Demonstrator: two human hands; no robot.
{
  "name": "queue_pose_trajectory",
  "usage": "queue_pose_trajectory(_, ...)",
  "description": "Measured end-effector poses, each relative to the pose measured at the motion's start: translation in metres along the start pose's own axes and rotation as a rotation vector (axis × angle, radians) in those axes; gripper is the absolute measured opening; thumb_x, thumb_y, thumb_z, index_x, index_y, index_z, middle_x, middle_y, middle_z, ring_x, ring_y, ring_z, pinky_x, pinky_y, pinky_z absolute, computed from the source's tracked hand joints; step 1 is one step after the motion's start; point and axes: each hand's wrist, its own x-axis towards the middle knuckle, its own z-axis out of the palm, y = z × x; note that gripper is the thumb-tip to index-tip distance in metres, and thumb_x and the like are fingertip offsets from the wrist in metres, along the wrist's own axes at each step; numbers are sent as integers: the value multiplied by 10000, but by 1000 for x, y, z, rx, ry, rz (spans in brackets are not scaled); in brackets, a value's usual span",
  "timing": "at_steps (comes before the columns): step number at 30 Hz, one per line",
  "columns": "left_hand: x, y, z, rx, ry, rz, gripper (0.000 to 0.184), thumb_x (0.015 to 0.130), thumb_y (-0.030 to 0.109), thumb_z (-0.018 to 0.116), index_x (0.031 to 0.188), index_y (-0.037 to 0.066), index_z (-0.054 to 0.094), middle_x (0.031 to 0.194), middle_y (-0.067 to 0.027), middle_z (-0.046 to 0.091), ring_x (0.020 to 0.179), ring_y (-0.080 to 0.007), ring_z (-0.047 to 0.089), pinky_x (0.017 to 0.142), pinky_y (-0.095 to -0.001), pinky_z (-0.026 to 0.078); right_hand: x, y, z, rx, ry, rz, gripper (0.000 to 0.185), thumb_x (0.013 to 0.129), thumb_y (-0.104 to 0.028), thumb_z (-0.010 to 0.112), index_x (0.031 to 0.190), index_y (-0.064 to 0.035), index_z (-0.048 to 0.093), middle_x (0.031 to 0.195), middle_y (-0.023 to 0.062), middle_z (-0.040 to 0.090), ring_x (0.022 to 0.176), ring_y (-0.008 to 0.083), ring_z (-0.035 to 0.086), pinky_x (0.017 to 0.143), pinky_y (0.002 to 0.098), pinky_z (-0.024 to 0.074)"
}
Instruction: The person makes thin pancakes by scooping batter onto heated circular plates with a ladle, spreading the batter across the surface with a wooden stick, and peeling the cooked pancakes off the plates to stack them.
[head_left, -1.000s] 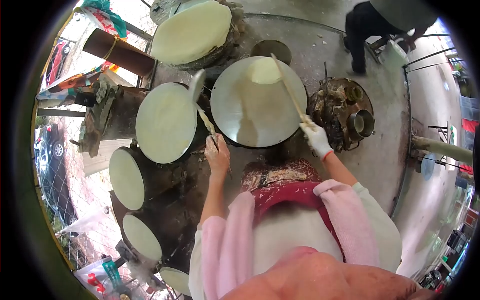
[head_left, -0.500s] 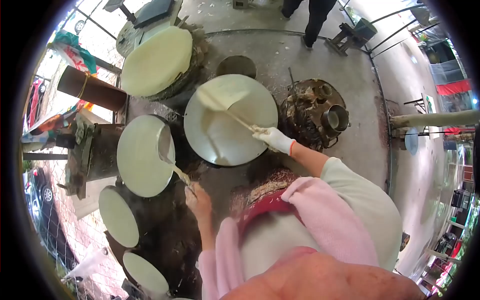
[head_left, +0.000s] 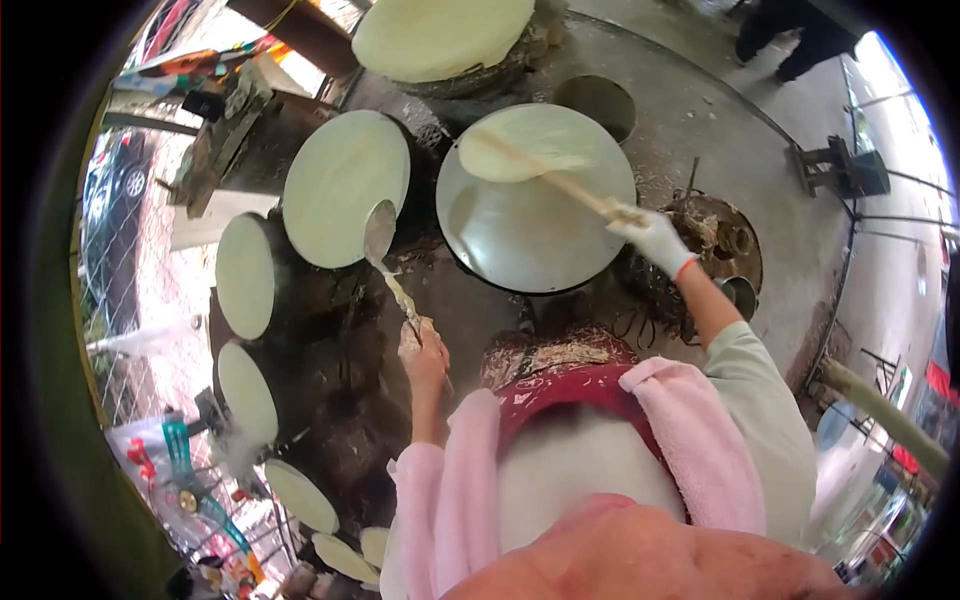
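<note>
In my left hand [head_left: 424, 352], bare, is the handle of a ladle [head_left: 379, 232]. Its metal bowl hangs by the right edge of a batter-covered round griddle [head_left: 346, 190]. My right hand [head_left: 655, 240], in a white glove, grips a long wooden stick [head_left: 578, 190] that reaches over a large round metal griddle [head_left: 520, 245]. The stick's far end lies over a pale patch of batter [head_left: 545, 135] on the griddle's far side; whatever is fixed to that end is blurred. Bare shiny metal shows on the near half.
More batter-covered griddles [head_left: 245, 275] curve down my left side. A larger pale round [head_left: 440, 40] stands at the back. A dark pot [head_left: 597, 105] sits behind the griddle, and a crusted round stand [head_left: 735, 245] with metal cups is to the right. A person's dark legs [head_left: 795, 45] are far right.
My view has turned left, so the griddles sit higher and further right. The ladle has come off the left griddle's surface to its edge. The batter patch looks wider under the stick.
</note>
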Motion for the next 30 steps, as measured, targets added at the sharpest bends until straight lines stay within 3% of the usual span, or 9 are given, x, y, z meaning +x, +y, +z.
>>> queue_pose_trajectory(3,-5,-3,5,-45,10,0,121,998,145,505,993,26,524,596,-2,458,364,-93,430,336,-259,313,30,2,-32,-93,-22,202,482,952,-222,631,1354,31,548,1359,98,594,1207,103,530,1048,245,388)
queue_pose_trajectory(4,-6,-1,9,-42,23,-11,123,998,144,503,998,23,526,599,-2,460,365,-93,430,336,-260,313,36,13,-21,-152,-133,-51,510,955,-248,632,1373,26,531,1306,87,621,1134,92,552,1004,246,415)
queue_pose_trajectory(8,-23,7,21,-14,74,32,140,1013,152,478,1024,21,526,562,3,437,361,-92,402,338,-258,288,24,-18,-5,-82,-341,387,506,920,-266,674,1342,-5,577,1364,105,592,1215,160,561,1061,271,387)
queue_pose_trajectory(10,-27,9,24,5,106,92,148,1021,158,467,1028,22,526,546,5,430,357,-90,391,337,-256,278,28,20,-24,-70,-331,11,513,914,-264,681,1344,-4,576,1360,105,594,1221,160,559,1061,269,388)
queue_pose_trajectory(13,-27,11,25,25,143,102,149,1021,159,469,1011,23,530,562,3,446,357,-87,400,336,-253,291,70,18,-61,11,-110,-15,521,924,-239,670,1363,15,550,1297,67,626,1148,107,554,1014,266,423)
queue_pose_trajectory(17,-15,-41,4,234,184,139,133,1015,158,492,972,38,532,578,11,446,373,-75,412,340,-243,305,72,13,-40,-93,-396,85,515,921,-246,679,1354,9,563,1309,58,625,1037,106,569,891,243,458)
queue_pose_trajectory(22,-32,-64,-15,381,271,-29,241,961,183,560,982,-56,589,759,-195,633,668,-312,631,635,-416,493,55,-14,-56,-148,-456,106,532,908,-254,694,1376,-40,561,1147,16,663,922,61,557,681,214,453)
queue_pose_trajectory(27,-29,-69,-21,508,260,-89,276,960,205,571,980,-69,596,798,-234,651,711,-350,651,658,-432,496,114,5,-59,-182,-461,12,515,926,-258,666,1373,-25,558,1298,65,624,1065,97,556,936,250,453)
queue_pose_trajectory(30,-37,-91,-32,550,254,0,294,959,211,565,970,-81,595,815,-262,645,751,-404,640,685,-455,490,78,-11,-48,-197,-558,245,514,886,-216,714,1344,-21,586,979,-13,658,693,62,499,629,226,403)
